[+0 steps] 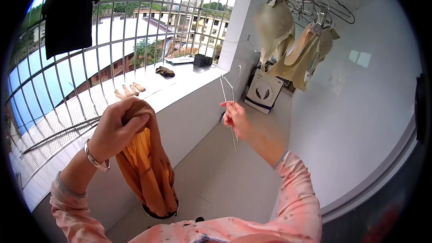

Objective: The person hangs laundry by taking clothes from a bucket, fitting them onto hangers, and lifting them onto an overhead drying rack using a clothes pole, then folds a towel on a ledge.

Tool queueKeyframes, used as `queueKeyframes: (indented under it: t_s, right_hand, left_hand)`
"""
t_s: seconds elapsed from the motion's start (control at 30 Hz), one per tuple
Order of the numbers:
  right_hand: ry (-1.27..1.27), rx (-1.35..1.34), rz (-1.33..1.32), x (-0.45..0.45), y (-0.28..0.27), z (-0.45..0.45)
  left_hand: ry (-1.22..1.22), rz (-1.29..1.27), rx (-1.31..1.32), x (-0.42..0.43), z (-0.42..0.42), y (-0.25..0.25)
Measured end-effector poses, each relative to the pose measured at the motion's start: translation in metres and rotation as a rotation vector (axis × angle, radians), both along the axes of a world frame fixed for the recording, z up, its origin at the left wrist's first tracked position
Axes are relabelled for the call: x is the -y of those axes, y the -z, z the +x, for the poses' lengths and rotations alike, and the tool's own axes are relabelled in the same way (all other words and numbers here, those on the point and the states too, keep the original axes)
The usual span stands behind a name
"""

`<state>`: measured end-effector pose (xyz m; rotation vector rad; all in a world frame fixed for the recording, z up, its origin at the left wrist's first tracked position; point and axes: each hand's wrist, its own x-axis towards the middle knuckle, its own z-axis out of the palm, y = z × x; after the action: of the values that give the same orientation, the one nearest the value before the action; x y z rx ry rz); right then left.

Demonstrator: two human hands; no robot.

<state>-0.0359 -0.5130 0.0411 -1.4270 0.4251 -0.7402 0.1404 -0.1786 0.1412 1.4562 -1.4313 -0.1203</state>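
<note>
The left hand (118, 128), a bracelet (96, 156) at its wrist, has its grip closed on the gathered top of an orange-brown garment (150, 171), which hangs down at near left, in front of the low wall (189, 128) under the barred window. The right hand (237, 119), near the middle, has its grip around a thin wire hanger (233, 91), the hook pointing up. On the ledge (155, 91) beyond lie a dark bundle (165, 72) and a black object (203, 60). Pale garments (294, 56) hang at far right, above a white appliance (264, 91); a black garment (71, 15) hangs at far left against the bars (123, 40).
</note>
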Motion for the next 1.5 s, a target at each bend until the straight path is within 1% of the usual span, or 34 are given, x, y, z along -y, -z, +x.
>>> queueKeyframes:
  t_s: [0.03,0.07,0.13,0.17,0.2,0.3,0.37,0.4,0.47,0.5,0.57,0.6,0.67,0.7,0.73,0.77,0.8,0.83,0.87,0.9,1.03,1.07,1.1,1.13,1.17,1.2,1.23,1.27,1.3,1.33,1.37,1.4,1.47,1.5]
  right_hand:
    - [0.013,-0.033,-0.014,-0.012,0.025,0.003]
    - [0.025,0.020,-0.056,-0.021,0.047,0.003]
    - [0.047,0.129,-0.117,-0.049,0.080,-0.004]
    - [0.055,0.187,-0.142,-0.067,0.087,-0.009]
    - [0.058,0.191,-0.151,-0.083,0.093,-0.012]
    - [0.052,0.151,-0.192,-0.122,0.112,-0.017]
    - [0.161,0.014,-0.212,-0.127,0.113,-0.020]
    - [0.162,0.007,-0.229,-0.121,0.120,-0.022]
    - [0.283,-0.230,-0.191,-0.110,0.136,-0.024]
    - [0.285,-0.239,-0.200,-0.117,0.133,-0.019]
    - [0.134,-0.292,-0.220,-0.134,0.124,-0.004]
    - [0.105,-0.195,-0.331,-0.158,0.106,0.011]
    - [0.049,-0.063,-0.521,-0.214,0.061,0.050]
    - [0.020,-0.026,-0.597,-0.235,0.046,0.064]
    - [0.020,-0.039,-0.599,-0.255,0.034,0.075]
    - [-0.050,-0.075,-0.652,-0.273,0.024,0.085]
    - [-0.120,-0.109,-0.698,-0.286,0.023,0.094]
    - [-0.117,-0.115,-0.689,-0.290,0.035,0.103]
    - [-0.151,-0.083,-0.662,-0.289,0.053,0.111]
    - [-0.185,-0.050,-0.637,-0.291,0.061,0.116]
    - [-0.164,-0.124,-0.547,-0.299,0.061,0.113]
    - [-0.153,-0.175,-0.682,-0.302,0.054,0.113]
    - [-0.158,-0.229,-0.804,-0.306,0.049,0.112]
    - [-0.140,-0.205,-0.813,-0.308,0.042,0.113]
    - [-0.135,-0.184,-0.811,-0.306,0.034,0.115]
    - [-0.126,-0.104,-0.892,-0.298,0.019,0.116]
    - [-0.059,-0.129,-0.978,-0.297,-0.010,0.112]
    - [-0.030,-0.160,-0.880,-0.297,-0.033,0.109]
    - [-0.070,-0.105,-0.783,-0.292,-0.050,0.107]
    - [-0.072,-0.103,-0.762,-0.296,-0.068,0.106]
    - [-0.169,-0.063,-0.644,-0.290,-0.078,0.107]
    - [-0.180,-0.025,-0.585,-0.288,-0.079,0.107]
    - [-0.238,-0.068,-0.472,-0.274,-0.070,0.102]
    - [-0.251,-0.188,-0.459,-0.267,-0.061,0.099]
  left_hand:
    - [0.013,0.070,-0.073,-0.004,-0.001,-0.003]
    - [0.077,0.081,-0.269,-0.005,0.001,0.005]
    - [0.104,0.132,-0.449,-0.010,0.010,0.019]
    - [0.108,0.152,-0.475,-0.014,0.018,0.025]
    - [0.151,0.108,-0.546,-0.017,0.023,0.033]
    - [0.195,0.149,-0.632,-0.031,0.040,0.049]
    - [0.243,0.136,-0.727,-0.042,0.043,0.047]
    - [0.251,0.120,-0.733,-0.048,0.045,0.045]
    - [0.306,0.136,-0.742,-0.061,0.049,0.042]
    - [0.313,0.128,-0.751,-0.067,0.053,0.045]
    - [0.365,0.210,-0.637,-0.076,0.062,0.053]
    - [0.335,0.289,-0.487,-0.080,0.064,0.056]
    - [0.417,0.358,-0.346,-0.083,0.067,0.070]
    - [0.425,0.355,-0.360,-0.084,0.068,0.077]
    - [0.445,0.392,-0.251,-0.084,0.070,0.084]
    - [0.462,0.429,-0.140,-0.086,0.073,0.088]
    - [0.467,0.432,-0.147,-0.091,0.076,0.089]
    - [0.474,0.398,-0.190,-0.096,0.079,0.089]
    - [0.481,0.364,-0.234,-0.101,0.083,0.089]
    - [0.466,0.405,-0.251,-0.108,0.088,0.083]
    - [0.480,0.340,-0.306,-0.121,0.103,0.091]
    - [0.472,0.367,-0.317,-0.124,0.105,0.087]
    - [0.474,0.343,-0.245,-0.127,0.106,0.083]
    - [0.467,0.328,-0.189,-0.131,0.108,0.080]
    - [0.435,0.239,-0.083,-0.136,0.114,0.079]
    - [0.397,0.162,0.018,-0.140,0.122,0.079]
    - [0.329,0.309,0.117,-0.149,0.130,0.076]
    - [0.277,0.460,0.215,-0.155,0.140,0.075]
    - [0.318,0.535,0.144,-0.155,0.147,0.089]
    - [0.363,0.604,0.073,-0.154,0.153,0.109]
    - [0.272,0.739,0.184,-0.150,0.158,0.131]
    - [0.192,0.866,0.314,-0.150,0.161,0.156]
    - [0.394,0.452,-0.496,-0.160,0.158,0.200]
    - [0.285,0.476,-0.570,-0.165,0.157,0.199]
